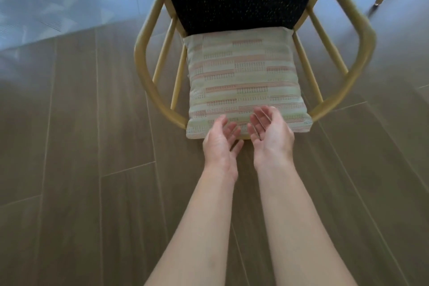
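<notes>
Just beyond left hand (221, 140) and right hand (272, 131), on gold-framed chair (139, 58): square pale striped fabric cushion (243, 76).
Held both open, empty, at its near edge; seemed soft, light; best gripped at both sides.

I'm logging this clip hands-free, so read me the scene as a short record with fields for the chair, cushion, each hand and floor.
chair: golden frame with armrests, dark speckled back
cushion: pale, striped, lies flat on the seat
left hand: fingers relaxed, holds nothing, at the cushion's front edge; contact unclear
right hand: likewise relaxed and holding nothing, palm turned toward the left hand
floor: brown planks, pale tiles at upper left
</notes>
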`<action>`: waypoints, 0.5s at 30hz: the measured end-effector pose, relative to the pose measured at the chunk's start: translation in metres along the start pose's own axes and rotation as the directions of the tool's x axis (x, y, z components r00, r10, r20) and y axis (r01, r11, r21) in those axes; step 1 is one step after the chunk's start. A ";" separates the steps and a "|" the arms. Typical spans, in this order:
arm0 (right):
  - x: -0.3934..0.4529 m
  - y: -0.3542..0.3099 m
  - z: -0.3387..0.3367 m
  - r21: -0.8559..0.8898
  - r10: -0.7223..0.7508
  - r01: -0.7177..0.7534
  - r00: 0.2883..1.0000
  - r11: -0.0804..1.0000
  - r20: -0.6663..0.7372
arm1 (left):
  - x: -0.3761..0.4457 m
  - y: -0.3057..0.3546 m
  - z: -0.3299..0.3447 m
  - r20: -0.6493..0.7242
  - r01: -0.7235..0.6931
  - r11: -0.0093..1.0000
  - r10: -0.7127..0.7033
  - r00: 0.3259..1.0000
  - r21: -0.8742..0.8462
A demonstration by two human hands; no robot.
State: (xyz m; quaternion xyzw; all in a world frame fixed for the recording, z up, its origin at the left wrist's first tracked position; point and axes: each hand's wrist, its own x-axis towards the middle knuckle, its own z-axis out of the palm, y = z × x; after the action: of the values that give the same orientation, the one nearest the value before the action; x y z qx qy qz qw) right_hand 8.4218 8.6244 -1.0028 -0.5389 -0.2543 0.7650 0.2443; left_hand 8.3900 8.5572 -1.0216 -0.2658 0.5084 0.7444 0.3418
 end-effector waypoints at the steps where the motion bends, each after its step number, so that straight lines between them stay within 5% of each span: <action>1: 0.007 0.008 0.000 -0.004 0.010 -0.010 1.000 1.000 -0.007 | 0.007 -0.006 -0.005 0.005 0.019 1.000 -0.019 1.000 -0.017; 9: 0.048 0.049 -0.005 0.013 0.028 -0.028 0.997 1.000 -0.071 | 0.062 -0.018 -0.004 0.059 0.135 0.984 -0.128 0.990 -0.119; 15: 0.086 0.069 -0.025 0.071 0.096 -0.083 0.974 0.994 -0.204 | 0.099 -0.055 -0.021 -0.079 0.200 0.964 -0.216 0.973 -0.175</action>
State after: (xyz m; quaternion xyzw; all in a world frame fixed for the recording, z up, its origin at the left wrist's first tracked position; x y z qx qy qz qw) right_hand 8.4126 8.6313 -1.1148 -0.6186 -0.1791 0.7226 0.2512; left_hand 8.3722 8.5746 -1.1340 -0.3813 0.4301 0.7301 0.3696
